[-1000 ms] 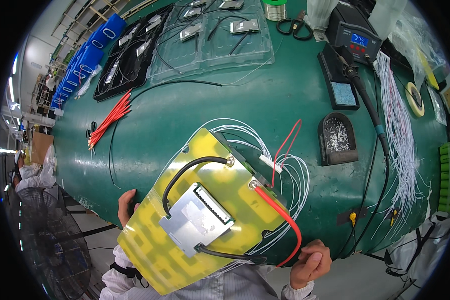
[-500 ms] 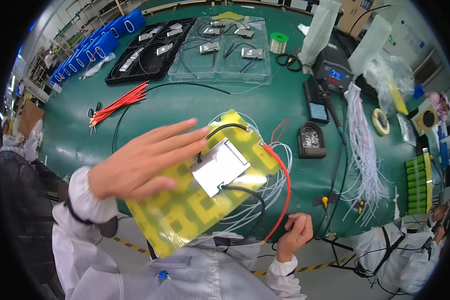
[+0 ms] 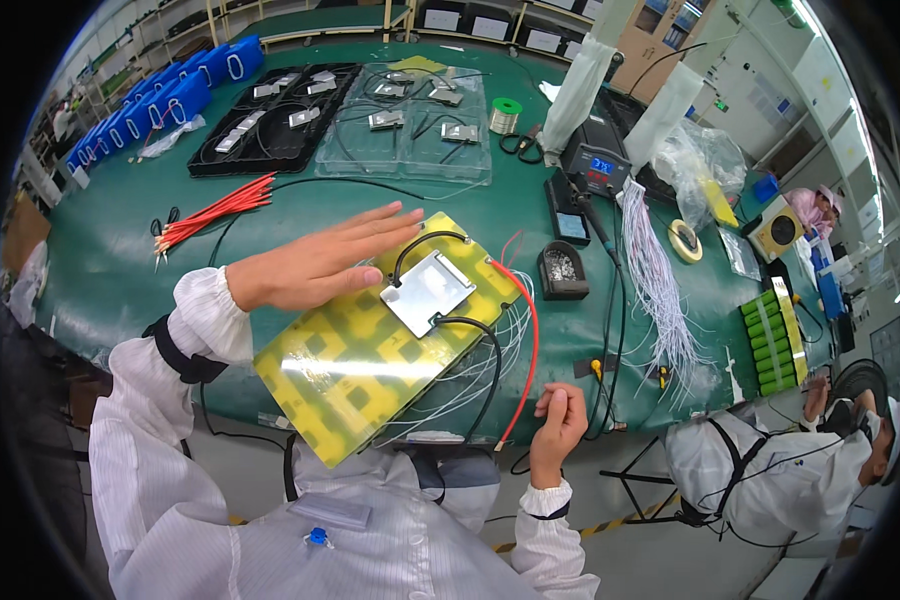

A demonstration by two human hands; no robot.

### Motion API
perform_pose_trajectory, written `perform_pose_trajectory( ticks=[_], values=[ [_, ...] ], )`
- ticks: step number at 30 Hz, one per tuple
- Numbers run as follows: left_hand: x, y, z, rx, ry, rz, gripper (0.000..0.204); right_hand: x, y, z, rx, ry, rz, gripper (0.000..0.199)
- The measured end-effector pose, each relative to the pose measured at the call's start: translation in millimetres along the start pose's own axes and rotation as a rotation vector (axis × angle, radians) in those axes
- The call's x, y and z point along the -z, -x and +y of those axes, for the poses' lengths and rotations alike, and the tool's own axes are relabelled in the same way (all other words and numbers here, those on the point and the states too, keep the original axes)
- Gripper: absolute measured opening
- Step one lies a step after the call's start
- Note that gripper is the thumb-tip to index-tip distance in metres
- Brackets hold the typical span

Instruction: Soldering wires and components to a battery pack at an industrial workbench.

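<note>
Neither grip pinches anything: the left hand (image 3: 315, 265), fingers spread flat, has swung over the yellow battery pack (image 3: 385, 340) at the surface's near edge, right hand (image 3: 560, 425) loosely curled beside its red wire (image 3: 526, 340).

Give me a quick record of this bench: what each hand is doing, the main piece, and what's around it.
left hand: flat, open, over the yellow pack's far edge
right hand: loosely curled by the red wire end
yellow pack: on green table, metal plate on top
nearby: white wires, red wire bundle, solder station
</note>
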State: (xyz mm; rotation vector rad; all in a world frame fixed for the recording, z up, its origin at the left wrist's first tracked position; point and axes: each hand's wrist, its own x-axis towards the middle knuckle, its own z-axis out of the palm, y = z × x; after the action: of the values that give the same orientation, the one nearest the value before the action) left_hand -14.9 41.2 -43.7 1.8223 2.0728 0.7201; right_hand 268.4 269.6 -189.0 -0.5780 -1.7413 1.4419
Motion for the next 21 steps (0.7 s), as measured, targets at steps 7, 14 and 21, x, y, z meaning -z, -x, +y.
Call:
perform_pose_trajectory(
  ticks=[7,14,21],
  values=[
    [-8,12,4,-0.044,-0.034,-0.09,0.065,-5,4,-1,-0.031,-0.003,0.036,0.015],
    [-9,13,3,-0.022,-0.047,-0.09,0.062,-22,8,5,-0.09,0.015,-0.077,0.025],
    [-11,15,-1,-0.016,-0.111,-0.117,0.069,-26,11,11,-0.16,0.039,-0.064,0.025]
  ],
)
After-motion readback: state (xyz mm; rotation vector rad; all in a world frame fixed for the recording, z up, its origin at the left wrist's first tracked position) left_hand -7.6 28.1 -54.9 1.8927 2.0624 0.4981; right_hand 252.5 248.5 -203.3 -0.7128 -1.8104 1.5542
